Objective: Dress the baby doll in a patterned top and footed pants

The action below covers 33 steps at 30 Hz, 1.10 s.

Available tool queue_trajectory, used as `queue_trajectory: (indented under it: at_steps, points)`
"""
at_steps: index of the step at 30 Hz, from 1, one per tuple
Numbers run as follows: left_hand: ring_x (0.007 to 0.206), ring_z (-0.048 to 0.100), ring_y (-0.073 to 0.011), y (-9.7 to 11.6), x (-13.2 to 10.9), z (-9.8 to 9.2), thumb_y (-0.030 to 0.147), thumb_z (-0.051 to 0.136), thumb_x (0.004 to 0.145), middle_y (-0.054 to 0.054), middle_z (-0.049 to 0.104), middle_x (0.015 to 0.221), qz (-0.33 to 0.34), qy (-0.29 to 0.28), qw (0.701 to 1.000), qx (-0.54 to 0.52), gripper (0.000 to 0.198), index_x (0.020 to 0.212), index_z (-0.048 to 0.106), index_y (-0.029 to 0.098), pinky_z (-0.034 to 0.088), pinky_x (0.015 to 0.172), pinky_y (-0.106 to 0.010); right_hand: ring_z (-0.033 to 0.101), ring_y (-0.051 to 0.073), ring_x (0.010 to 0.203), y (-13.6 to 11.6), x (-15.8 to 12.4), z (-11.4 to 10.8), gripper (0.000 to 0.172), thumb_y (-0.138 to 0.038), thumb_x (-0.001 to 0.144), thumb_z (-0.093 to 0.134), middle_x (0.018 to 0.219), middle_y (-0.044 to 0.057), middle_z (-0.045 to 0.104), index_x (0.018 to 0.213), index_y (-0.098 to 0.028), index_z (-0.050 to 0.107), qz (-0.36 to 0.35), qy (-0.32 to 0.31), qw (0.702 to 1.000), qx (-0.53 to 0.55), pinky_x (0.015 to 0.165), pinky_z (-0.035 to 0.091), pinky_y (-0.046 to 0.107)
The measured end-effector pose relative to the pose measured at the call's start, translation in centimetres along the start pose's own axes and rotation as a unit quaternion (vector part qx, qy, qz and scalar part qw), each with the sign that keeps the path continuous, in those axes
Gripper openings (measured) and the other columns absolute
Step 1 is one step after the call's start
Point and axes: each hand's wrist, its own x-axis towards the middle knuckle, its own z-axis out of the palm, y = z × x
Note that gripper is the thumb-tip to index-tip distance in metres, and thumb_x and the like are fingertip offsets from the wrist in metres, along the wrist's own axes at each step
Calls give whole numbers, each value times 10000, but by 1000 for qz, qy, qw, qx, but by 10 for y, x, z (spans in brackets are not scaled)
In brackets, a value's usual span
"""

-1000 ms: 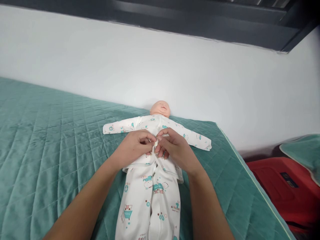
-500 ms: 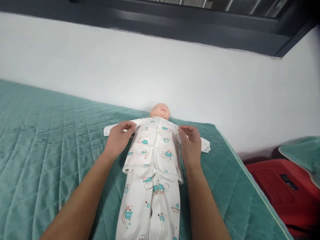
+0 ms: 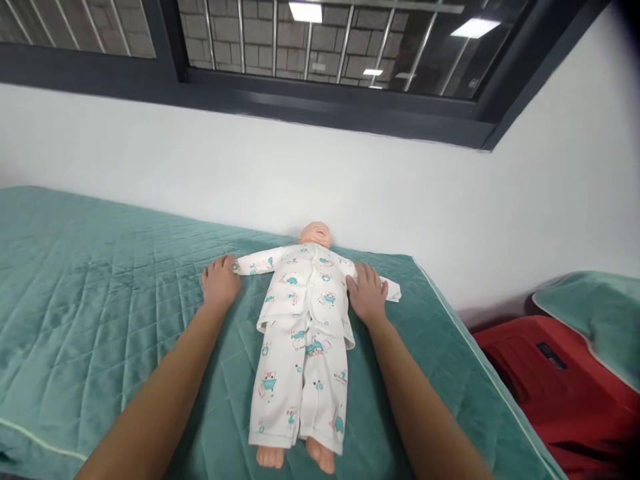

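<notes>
A baby doll (image 3: 315, 235) lies on its back on a teal quilted bed cover (image 3: 100, 287), head toward the wall. It wears a white printed shirt (image 3: 305, 283) and matching trousers (image 3: 295, 380); bare feet stick out at the bottom. My left hand (image 3: 219, 283) lies flat on the cover at the end of the doll's left-side sleeve, fingers stretched out. My right hand (image 3: 367, 293) lies flat over the other sleeve, fingers spread. Neither hand holds anything.
A white wall runs behind the bed under a dark-framed window (image 3: 320, 60). The bed's right edge (image 3: 450, 313) drops off beside a red case (image 3: 555, 380) on the floor. A teal cushion (image 3: 595, 313) lies at the far right.
My hands left the shirt front, moved apart along the sleeves and now rest flat at the doll's sides. The view has tilted up and pulled back, showing the whole doll and window.
</notes>
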Motion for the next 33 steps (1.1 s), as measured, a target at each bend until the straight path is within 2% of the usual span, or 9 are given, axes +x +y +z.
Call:
queue_trajectory:
  at_steps: [4, 8, 11, 14, 17, 20, 24, 28, 33]
  points:
    - [1251, 534, -352, -24, -8, -11, 222, 413, 903, -211, 585, 1342, 27, -23, 999, -19, 571, 1462, 411, 107, 399, 1047, -491, 193, 297, 1484, 47, -16, -15, 626, -527, 975, 265, 1611, 96, 254, 1527, -234, 296, 36, -37, 997, -63, 1169, 184, 533]
    - [1278, 528, -319, -26, -16, -18, 167, 382, 903, -189, 590, 1351, 60, -21, 997, -41, 543, 1442, 444, 142, 352, 1094, -485, 230, 284, 1475, 68, -32, -26, 654, -536, 980, 214, 1599, 115, 279, 1540, -204, 275, 63, -55, 992, -94, 1171, 197, 501]
    - [1256, 545, -306, -22, -21, -22, 156, 395, 898, -167, 631, 1298, 78, -11, 995, -58, 483, 1364, 525, 152, 339, 1102, -478, 278, 286, 1456, 66, -37, -28, 653, -515, 982, 215, 1588, 124, 307, 1545, -188, 263, 63, -60, 991, -101, 1168, 209, 488]
    - [1196, 581, -304, -22, -21, -25, 178, 417, 900, -140, 674, 1215, 90, -1, 993, -74, 439, 1314, 558, 141, 385, 1051, -446, 288, 298, 1450, 63, -37, -28, 650, -506, 980, 229, 1585, 125, 314, 1545, -187, 264, 64, -57, 991, -102, 1163, 218, 491]
    - [1116, 622, -297, -26, -17, -25, 163, 419, 888, -120, 708, 1107, 77, 18, 993, -83, 415, 1268, 582, 121, 437, 967, -395, 284, 296, 1451, 63, -37, -28, 647, -504, 979, 230, 1583, 122, 319, 1543, -189, 270, 61, -54, 991, -101, 1159, 225, 488]
    - [1080, 640, -292, -29, -13, -24, 144, 415, 872, -113, 716, 1067, 53, 32, 994, -85, 422, 1256, 588, 117, 438, 950, -395, 287, 297, 1449, 63, -37, -28, 645, -499, 976, 239, 1577, 123, 329, 1538, -185, 283, 62, -49, 992, -97, 1158, 223, 485]
    - [1184, 591, -303, -28, -14, -25, 132, 453, 832, -120, 689, 1191, 44, 29, 995, -85, 440, 1247, 600, 144, 397, 1024, -449, 292, 300, 1443, 62, -36, -28, 640, -484, 967, 267, 1569, 119, 345, 1531, -183, 301, 65, -45, 993, -86, 1157, 217, 494]
    - [1305, 494, -344, -23, -24, -28, 89, 471, 796, -176, 578, 1371, 30, 23, 996, -78, 489, 1267, 594, 138, 347, 1087, -507, 300, 315, 1435, 59, -37, -28, 624, -456, 965, 289, 1560, 137, 355, 1519, -169, 325, 68, -35, 994, -76, 1153, 207, 512]
    - [1356, 427, -349, -16, -58, -29, 110, 395, 875, -211, 467, 1458, 48, 24, 995, -81, 507, 1371, 494, 79, 359, 1098, -509, 308, 347, 1425, 56, -41, -32, 599, -402, 959, 345, 1547, 183, 358, 1493, -131, 362, 58, -10, 997, -46, 1146, 211, 533]
